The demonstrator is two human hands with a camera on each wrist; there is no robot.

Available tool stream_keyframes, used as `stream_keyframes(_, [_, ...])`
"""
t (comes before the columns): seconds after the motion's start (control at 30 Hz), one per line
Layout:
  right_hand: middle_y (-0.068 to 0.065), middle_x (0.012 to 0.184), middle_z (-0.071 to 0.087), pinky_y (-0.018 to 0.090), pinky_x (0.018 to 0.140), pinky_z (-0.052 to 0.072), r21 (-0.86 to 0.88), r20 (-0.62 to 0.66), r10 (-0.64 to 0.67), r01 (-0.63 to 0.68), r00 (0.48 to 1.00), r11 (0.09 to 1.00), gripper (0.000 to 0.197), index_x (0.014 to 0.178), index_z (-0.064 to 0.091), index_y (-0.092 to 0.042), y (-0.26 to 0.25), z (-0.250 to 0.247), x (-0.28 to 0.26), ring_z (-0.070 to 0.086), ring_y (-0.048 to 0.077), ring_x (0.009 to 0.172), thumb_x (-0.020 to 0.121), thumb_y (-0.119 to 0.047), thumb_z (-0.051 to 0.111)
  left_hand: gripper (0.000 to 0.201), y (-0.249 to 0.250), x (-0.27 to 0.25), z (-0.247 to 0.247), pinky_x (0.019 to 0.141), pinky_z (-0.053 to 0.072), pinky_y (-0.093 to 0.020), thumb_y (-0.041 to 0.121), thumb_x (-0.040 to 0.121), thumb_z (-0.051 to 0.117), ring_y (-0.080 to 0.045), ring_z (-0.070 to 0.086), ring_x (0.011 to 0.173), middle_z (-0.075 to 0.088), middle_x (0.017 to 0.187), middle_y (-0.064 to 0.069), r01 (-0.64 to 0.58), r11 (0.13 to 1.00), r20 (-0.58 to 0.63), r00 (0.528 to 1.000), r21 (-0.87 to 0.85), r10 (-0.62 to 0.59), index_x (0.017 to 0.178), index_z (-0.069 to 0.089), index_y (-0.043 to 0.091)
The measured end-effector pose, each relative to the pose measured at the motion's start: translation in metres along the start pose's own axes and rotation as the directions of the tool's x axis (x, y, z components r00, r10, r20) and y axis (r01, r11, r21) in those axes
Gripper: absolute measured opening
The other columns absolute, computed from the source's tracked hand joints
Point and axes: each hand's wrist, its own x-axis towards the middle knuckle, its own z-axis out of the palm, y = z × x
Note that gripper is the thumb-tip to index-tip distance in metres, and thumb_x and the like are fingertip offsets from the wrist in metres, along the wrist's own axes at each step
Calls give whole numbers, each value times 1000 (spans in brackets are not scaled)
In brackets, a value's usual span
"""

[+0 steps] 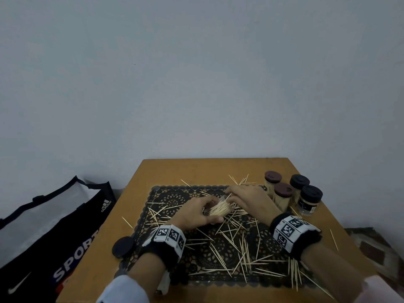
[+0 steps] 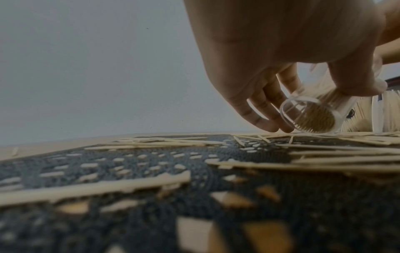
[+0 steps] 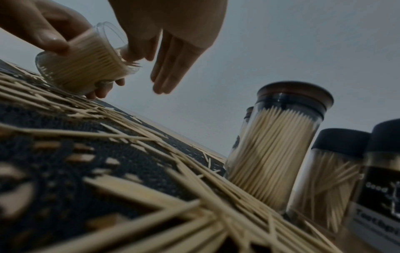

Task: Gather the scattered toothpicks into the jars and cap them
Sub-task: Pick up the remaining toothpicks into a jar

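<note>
My left hand (image 1: 204, 213) grips a clear, uncapped jar (image 1: 218, 210) packed with toothpicks, tilted with its mouth toward the right hand. The jar's base (image 2: 311, 116) hovers just above the black lace mat (image 1: 175, 197). My right hand (image 1: 235, 194) is at the jar's mouth (image 3: 112, 34). Its thumb and forefinger pinch a toothpick (image 1: 227, 196) that slants into the jar, and its other fingers (image 3: 171, 68) stay straight. Several loose toothpicks (image 1: 236, 248) lie scattered over the mat and the table.
Four capped jars full of toothpicks stand at the right: two brown-lidded (image 1: 272, 182) (image 1: 283, 195), two black-lidded (image 1: 299, 186) (image 1: 310, 200). A loose black cap (image 1: 123, 246) lies left of the mat. A sports bag (image 1: 54, 226) sits beside the wooden table (image 1: 196, 169).
</note>
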Motion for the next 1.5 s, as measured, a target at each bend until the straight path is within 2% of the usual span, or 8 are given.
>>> stream_keyframes(0.13, [-2,98,70,33,71,55,65,4,-36,35,999,997,16,103,67,-14,3,2,0,68,16,82,91,-12,57,56,0,0,0,83,54,-33,52,78,75,-11,63,95,67,111,4,-6,1000,-5,1000,2,6,123,58,24])
stream_keyframes(0.37, [-1,106,71,23,76,56,39,-53,-110,112,993,993,36,114,66,-14,6,-4,-1,68,13,85,84,1,56,54,1,0,-1,73,43,-12,48,82,72,-7,59,93,64,111,6,0,1000,-54,999,-22,-1,126,56,20])
stream_keyframes(0.53, [0,118,66,26,70,51,-89,48,104,-99,993,991,53,137,52,-21,4,-9,-2,65,16,89,88,0,55,56,1,0,0,77,52,-19,51,84,69,-7,61,90,61,107,8,28,999,-110,993,-27,-31,125,50,18])
stream_keyframes(0.67, [-4,155,31,34,112,32,-73,514,242,-239,823,968,53,153,22,-26,13,-4,-7,29,14,142,103,-28,40,59,1,-1,-1,87,54,-27,55,85,65,-10,63,97,64,115,2,51,997,-227,972,-66,-65,127,43,18])
stream_keyframes(0.8, [-7,162,8,34,120,11,-70,710,193,-204,678,976,62,155,12,-24,16,-1,-9,6,14,149,99,-9,36,64,-1,0,-2,91,54,-30,56,85,64,-12,64,102,64,121,0,51,996,-227,972,-75,-67,131,39,19])
stream_keyframes(1.0, [-6,141,40,33,105,37,-55,611,186,-193,769,980,48,141,46,-19,20,1,-6,38,14,129,93,-13,50,59,-4,0,-2,83,56,-30,59,84,63,-10,64,93,65,116,0,62,998,-207,977,21,-56,125,42,21])
stream_keyframes(1.2, [-1,111,63,21,84,39,-63,523,190,-185,831,981,21,111,71,-15,27,-2,-3,57,15,106,92,-18,62,61,-7,-1,-2,84,56,-34,59,84,63,-14,65,94,66,115,-2,79,995,-184,981,58,-67,125,42,20])
stream_keyframes(1.5, [-8,97,63,29,71,48,-248,446,195,-89,873,965,13,91,63,-25,27,-1,-9,61,13,89,91,-32,52,57,-6,-1,-3,67,47,-24,59,84,64,-13,61,81,66,101,0,97,988,-175,982,118,-75,120,42,21])
